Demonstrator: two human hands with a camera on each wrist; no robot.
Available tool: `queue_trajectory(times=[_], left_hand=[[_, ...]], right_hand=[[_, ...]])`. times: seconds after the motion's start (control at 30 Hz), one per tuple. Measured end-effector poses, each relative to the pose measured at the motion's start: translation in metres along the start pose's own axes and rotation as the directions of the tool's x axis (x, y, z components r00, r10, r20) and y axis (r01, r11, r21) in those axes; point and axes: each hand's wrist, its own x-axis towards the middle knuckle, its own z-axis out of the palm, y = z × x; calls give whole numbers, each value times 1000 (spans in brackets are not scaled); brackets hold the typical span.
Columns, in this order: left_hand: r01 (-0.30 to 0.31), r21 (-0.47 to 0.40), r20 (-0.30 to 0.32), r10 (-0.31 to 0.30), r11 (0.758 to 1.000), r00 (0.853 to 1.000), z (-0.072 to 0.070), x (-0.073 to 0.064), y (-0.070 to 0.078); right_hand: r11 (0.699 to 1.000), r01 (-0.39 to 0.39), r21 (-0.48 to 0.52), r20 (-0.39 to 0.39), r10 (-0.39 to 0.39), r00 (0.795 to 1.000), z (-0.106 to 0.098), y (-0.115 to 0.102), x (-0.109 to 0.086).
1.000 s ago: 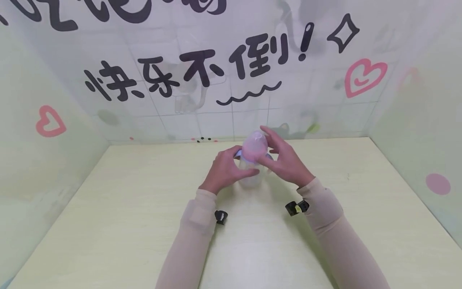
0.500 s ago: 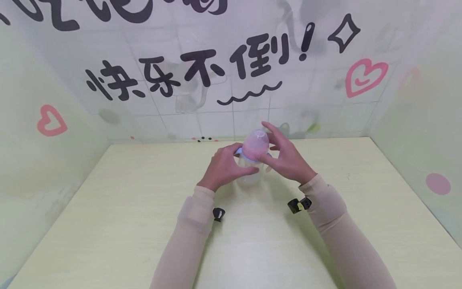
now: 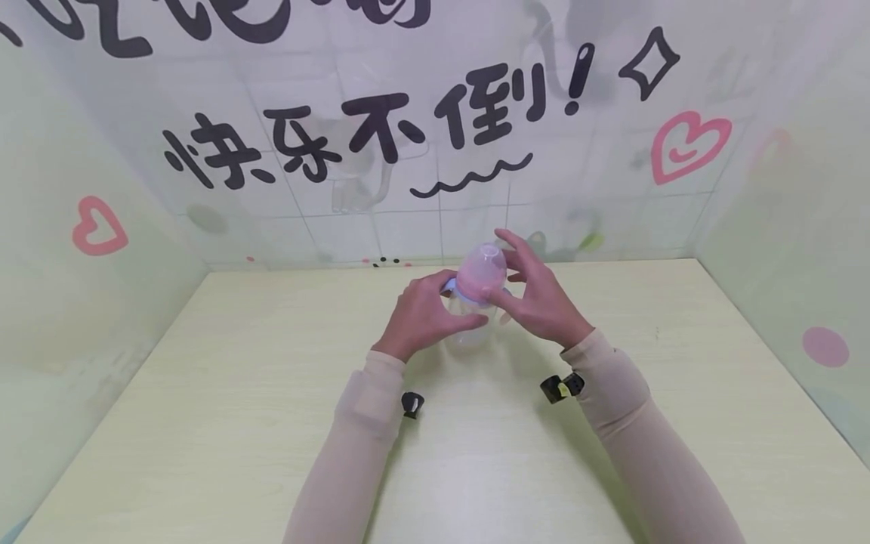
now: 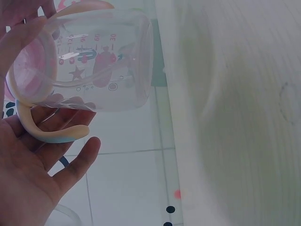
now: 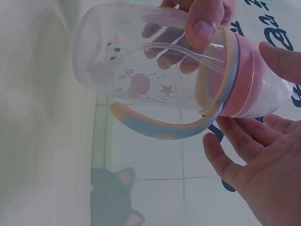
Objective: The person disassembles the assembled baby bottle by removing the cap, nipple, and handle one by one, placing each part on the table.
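Note:
A clear baby bottle [image 3: 469,335] is held upright, leaning slightly, at the back middle of the table. It has a pink collar [image 5: 245,75], a translucent dome cap [image 3: 484,264] and a two-tone curved handle [image 5: 164,131] on each side. Inside runs a clear straw [image 5: 186,51]. My left hand [image 3: 423,316] grips the bottle body below the collar, thumb in front and fingers behind. On the other side, my right hand [image 3: 544,306] holds the collar and lower cap between thumb and fingers, its index finger raised off the cap.
The pale wooden table [image 3: 224,423] ends at a back wall [image 3: 381,234] with printed lettering, close behind the bottle. Side walls stand left and right. Black wrist cameras [image 3: 412,405] jut inward from both sleeves.
Over the first half second the bottle rises a little and tips slightly, with both hands moving along. Since then the hands and bottle have stayed nearly still.

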Motion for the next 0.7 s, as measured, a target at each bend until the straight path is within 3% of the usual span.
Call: queue_trajectory(times=[0.7], left_hand=[[-4,6,-4,4,1000,1000,-1,0,-4]], right_hand=[[999,31,-4,-84,-32,996,-4,-6,1]])
